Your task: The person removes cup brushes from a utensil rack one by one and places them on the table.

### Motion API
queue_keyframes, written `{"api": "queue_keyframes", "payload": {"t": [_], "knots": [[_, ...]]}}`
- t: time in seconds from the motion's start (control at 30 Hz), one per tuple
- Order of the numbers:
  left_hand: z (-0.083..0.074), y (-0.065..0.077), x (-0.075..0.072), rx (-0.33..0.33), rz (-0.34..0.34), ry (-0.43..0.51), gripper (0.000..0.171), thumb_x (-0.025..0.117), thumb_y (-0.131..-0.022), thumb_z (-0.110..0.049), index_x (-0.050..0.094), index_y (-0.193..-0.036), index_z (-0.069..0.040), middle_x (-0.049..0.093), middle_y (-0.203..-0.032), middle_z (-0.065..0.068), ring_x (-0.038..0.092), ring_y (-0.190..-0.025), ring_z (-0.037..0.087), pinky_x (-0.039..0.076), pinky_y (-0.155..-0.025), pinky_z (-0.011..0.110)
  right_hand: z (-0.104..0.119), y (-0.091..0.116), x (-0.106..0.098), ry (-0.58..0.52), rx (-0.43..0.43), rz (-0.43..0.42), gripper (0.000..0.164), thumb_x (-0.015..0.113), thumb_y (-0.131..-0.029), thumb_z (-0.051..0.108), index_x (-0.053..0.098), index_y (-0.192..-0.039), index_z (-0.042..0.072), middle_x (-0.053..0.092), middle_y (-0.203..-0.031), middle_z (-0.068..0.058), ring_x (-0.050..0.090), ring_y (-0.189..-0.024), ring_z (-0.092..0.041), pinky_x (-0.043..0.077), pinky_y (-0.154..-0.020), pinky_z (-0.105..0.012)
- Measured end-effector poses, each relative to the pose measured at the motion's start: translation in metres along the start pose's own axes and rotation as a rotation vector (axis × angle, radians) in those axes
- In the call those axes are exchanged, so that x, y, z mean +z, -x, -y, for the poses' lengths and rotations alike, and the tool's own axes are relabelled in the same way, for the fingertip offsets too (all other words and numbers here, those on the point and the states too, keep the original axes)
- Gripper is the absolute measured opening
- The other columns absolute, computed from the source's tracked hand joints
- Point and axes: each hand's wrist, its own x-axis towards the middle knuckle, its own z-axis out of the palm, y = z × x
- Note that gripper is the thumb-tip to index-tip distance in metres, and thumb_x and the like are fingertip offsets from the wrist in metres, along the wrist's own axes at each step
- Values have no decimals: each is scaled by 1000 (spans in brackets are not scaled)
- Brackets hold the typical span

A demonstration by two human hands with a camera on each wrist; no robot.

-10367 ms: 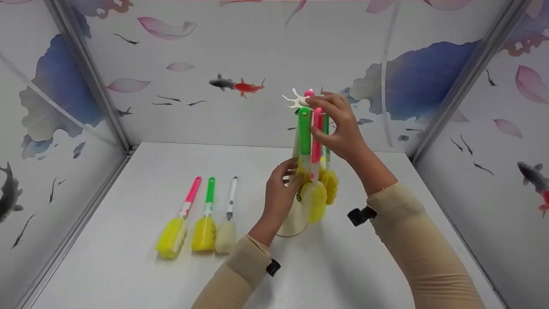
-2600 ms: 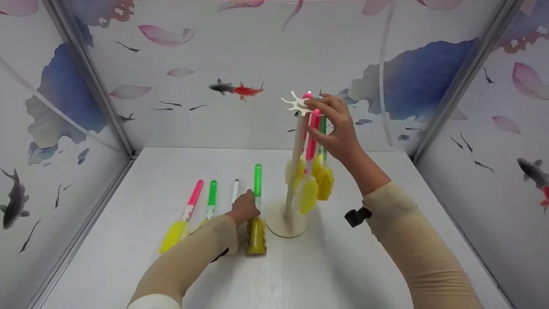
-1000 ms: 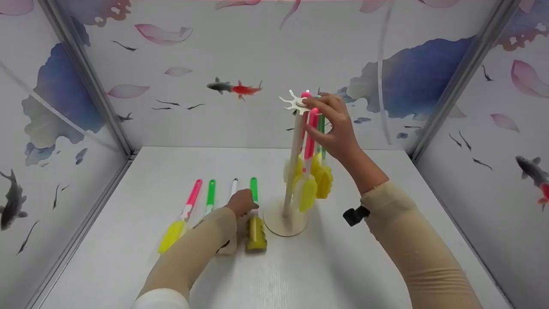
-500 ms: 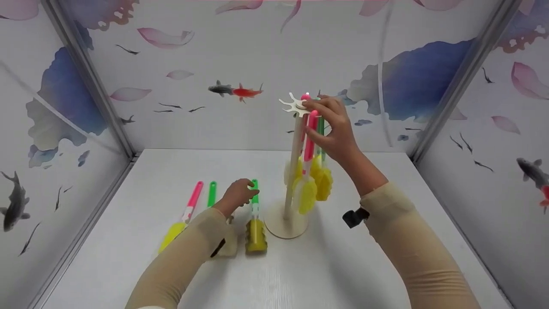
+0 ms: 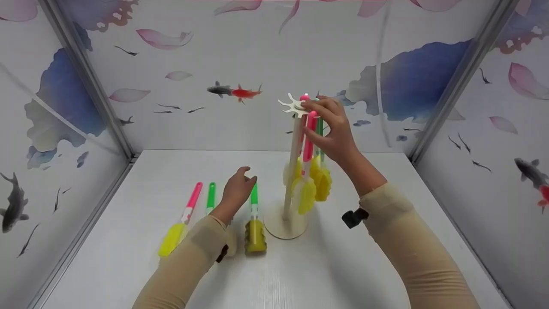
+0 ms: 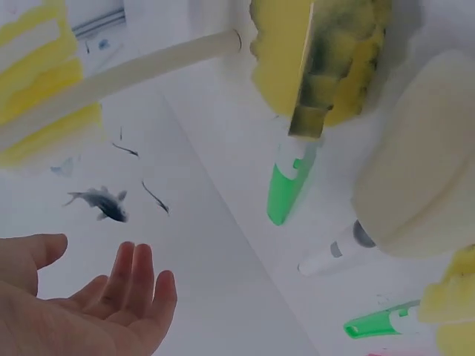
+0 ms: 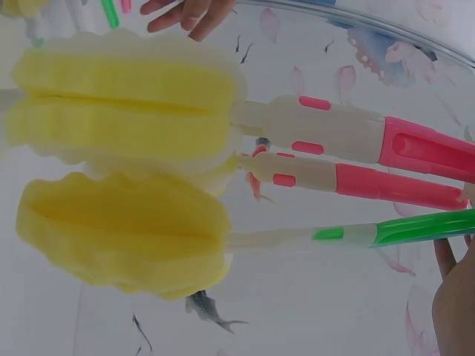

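My left hand (image 5: pixel 236 191) hovers by the handle end of a green-handled sponge brush (image 5: pixel 256 236) on the table, fingers loosely bent, holding nothing. The left wrist view shows that hand (image 6: pixel 111 304) apart from the brushes. At the top of a cream brush stand (image 5: pixel 288 193), my right hand (image 5: pixel 336 131) grips the hooked disc (image 5: pixel 292 106), thumb beside the handle of a hanging pink-handled sponge brush (image 5: pixel 309 141). The right wrist view shows another pink-handled brush (image 7: pixel 401 187) and a green-handled one (image 7: pixel 423 226) also hanging there, yellow sponges down.
Left of the stand lie a pink-handled brush (image 5: pixel 171 240), another green-handled brush (image 5: pixel 211 195) and a white-handled one with a cream sponge (image 6: pixel 423 163), partly hidden by my left arm in the head view. Patterned panels (image 5: pixel 171 116) enclose the white table (image 5: pixel 300 274).
A green-handled brush that hung on the stand now lies on the table. My left hand has let go of it and moved up and away. My right hand stays at the stand's top.
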Motion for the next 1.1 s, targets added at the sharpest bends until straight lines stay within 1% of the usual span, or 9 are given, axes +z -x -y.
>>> {"api": "queue_keyframes", "payload": {"t": [0.07,0.17,0.27,0.4,0.57,0.73,0.83,1.0,1.1], "knots": [[-4,3,0,34,-53,26,49,52,-101,-26,43,-144,-6,62,-119,13,61,-102,27,50,-86,42,-1,0,1,0,-6,-2,44,74,-84,15,65,-126,11,59,-122,-6,41,-129,-26,47,-98,-39],[-13,7,-1,108,-134,71,48,53,-101,-25,43,-144,-6,58,-124,14,58,-109,28,49,-90,42,0,0,1,7,1,-3,43,73,-84,15,65,-126,11,58,-122,-6,41,-128,-29,47,-99,-39],[-23,12,-2,180,-189,125,49,53,-101,-27,43,-144,-7,55,-129,14,53,-117,29,46,-95,42,1,0,2,9,5,-8,43,73,-84,16,66,-126,12,59,-122,-4,41,-129,-24,47,-99,-39],[-36,20,-5,264,-230,184,49,54,-100,-28,44,-143,-9,53,-132,11,50,-120,27,45,-98,42,1,1,2,9,-4,-16,41,73,-85,17,66,-125,12,59,-123,-3,41,-130,-20,47,-99,-39],[-49,24,-7,346,-272,214,48,54,-100,-28,45,-144,-11,53,-134,7,50,-122,26,44,-100,42,2,0,1,9,-2,-10,42,74,-84,16,66,-125,11,59,-123,-3,41,-130,-21,47,-98,-39],[-63,27,-9,430,-316,249,48,52,-100,-27,45,-145,-10,53,-135,7,50,-123,25,42,-101,43,3,0,-1,-10,2,3,44,75,-82,11,66,-125,9,59,-122,-8,40,-129,-27,46,-99,-40],[-74,29,-11,502,-361,227,48,51,-100,-26,45,-145,-9,50,-139,7,46,-128,23,39,-106,42,3,0,-2,-5,13,7,46,77,-80,11,66,-125,8,58,-122,-9,40,-129,-28,46,-99,-40],[-94,31,-18,624,-459,93,54,50,-98,-27,41,-148,-9,36,-153,6,33,-138,21,28,-114,40,2,1,-1,24,7,-2,44,76,-83,15,66,-126,11,58,-123,-5,40,-129,-27,46,-100,-38],[-106,32,-23,671,-492,49,56,51,-97,-29,38,-149,-9,30,-156,6,29,-140,21,26,-114,40,1,1,0,28,-5,-4,43,75,-84,17,66,-126,12,58,-123,-3,41,-128,-28,46,-100,-39]]}}
